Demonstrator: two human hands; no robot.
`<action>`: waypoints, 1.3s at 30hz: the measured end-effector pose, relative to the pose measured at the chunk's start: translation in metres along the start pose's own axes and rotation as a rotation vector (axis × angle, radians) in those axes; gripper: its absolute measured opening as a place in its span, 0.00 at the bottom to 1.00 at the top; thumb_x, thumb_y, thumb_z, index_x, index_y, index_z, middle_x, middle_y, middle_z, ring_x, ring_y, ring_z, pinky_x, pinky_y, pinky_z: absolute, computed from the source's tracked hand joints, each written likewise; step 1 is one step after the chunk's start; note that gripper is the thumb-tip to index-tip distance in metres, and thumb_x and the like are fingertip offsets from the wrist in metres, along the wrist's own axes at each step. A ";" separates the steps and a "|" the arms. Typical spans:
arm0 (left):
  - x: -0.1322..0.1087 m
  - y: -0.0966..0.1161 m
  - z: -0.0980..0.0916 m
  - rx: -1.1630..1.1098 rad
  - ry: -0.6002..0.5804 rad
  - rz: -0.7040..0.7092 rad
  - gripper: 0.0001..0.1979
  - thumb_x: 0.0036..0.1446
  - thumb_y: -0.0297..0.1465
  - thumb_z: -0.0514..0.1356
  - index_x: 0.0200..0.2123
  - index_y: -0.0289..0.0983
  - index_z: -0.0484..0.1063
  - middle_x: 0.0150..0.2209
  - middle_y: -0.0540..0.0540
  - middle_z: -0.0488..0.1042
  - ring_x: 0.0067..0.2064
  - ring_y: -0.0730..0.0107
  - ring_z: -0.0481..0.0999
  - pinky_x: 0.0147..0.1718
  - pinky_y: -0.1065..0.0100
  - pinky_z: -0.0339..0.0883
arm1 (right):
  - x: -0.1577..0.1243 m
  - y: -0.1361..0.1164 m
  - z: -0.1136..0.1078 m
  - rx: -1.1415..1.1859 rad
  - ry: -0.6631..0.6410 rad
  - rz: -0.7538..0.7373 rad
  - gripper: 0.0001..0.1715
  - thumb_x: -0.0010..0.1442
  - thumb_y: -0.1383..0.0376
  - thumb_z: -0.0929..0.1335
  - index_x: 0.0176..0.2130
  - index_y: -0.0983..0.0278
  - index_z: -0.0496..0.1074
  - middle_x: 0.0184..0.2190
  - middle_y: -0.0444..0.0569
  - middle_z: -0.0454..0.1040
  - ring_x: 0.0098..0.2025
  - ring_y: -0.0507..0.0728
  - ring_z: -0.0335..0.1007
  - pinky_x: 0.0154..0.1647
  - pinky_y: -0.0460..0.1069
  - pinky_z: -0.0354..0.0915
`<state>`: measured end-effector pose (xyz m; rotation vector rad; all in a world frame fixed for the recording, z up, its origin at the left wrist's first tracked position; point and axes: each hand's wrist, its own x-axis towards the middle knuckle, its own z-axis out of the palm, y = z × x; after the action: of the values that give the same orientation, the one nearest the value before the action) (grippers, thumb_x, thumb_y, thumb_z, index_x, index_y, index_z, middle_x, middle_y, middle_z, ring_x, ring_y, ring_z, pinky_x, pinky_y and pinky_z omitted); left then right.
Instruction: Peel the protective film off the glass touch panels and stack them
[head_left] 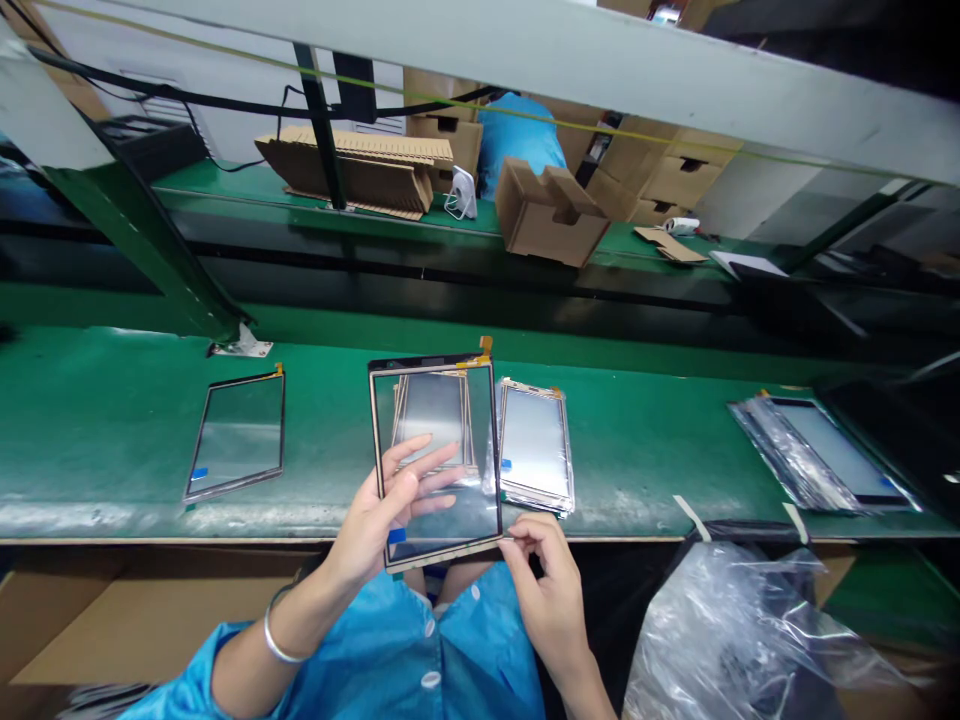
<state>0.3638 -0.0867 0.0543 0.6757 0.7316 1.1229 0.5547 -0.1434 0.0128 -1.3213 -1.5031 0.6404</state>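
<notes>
A black-framed touchscreen glass panel (442, 520) is held tilted up above the table's front edge. An orange flex tab (486, 348) rises from its top right, and a blue sticker (397, 536) marks its lower left. My left hand (397, 500) grips the panel at its left side, with spread fingers showing through or against the clear glass. At the lower right corner, my right hand (541, 560) pinches the panel's edge between thumb and fingertips. Through the glass I see more panels lying on the table. Just right of it lies a stack of panels (534, 450).
On the green table (322, 420), a single panel (238, 435) lies at left, and stacked, film-wrapped panels (817, 450) lie at right. A bag of clear plastic film (720, 630) hangs at the front right. Cardboard boxes (551, 215) stand on the shelf behind; a person in blue (519, 140) is beyond.
</notes>
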 end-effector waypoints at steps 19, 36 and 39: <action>0.023 -0.035 -0.017 -0.071 -0.028 -0.200 0.32 0.58 0.47 0.57 0.62 0.39 0.57 0.54 0.35 0.73 0.48 0.54 0.78 0.40 0.62 0.73 | 0.081 -0.045 0.012 0.423 -0.476 0.100 0.08 0.66 0.65 0.60 0.33 0.62 0.62 0.37 0.49 0.73 0.30 0.51 0.70 0.27 0.46 0.66; 0.005 -0.002 0.002 -0.069 0.033 0.095 0.22 0.62 0.30 0.58 0.58 0.50 0.62 0.55 0.47 0.73 0.52 0.61 0.76 0.43 0.68 0.74 | -0.017 0.006 0.022 0.242 0.147 0.230 0.03 0.57 0.68 0.68 0.36 0.63 0.72 0.34 0.48 0.73 0.34 0.53 0.73 0.33 0.46 0.71; -0.001 -0.004 0.006 -0.029 0.034 0.119 0.21 0.62 0.30 0.57 0.57 0.52 0.63 0.54 0.48 0.73 0.51 0.62 0.76 0.43 0.68 0.74 | -0.018 0.004 0.021 0.284 0.192 0.252 0.02 0.58 0.68 0.68 0.36 0.63 0.71 0.34 0.47 0.71 0.35 0.52 0.72 0.34 0.44 0.71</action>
<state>0.3701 -0.0890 0.0546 0.6838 0.7098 1.2543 0.5357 -0.1544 -0.0040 -1.3180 -1.0574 0.8298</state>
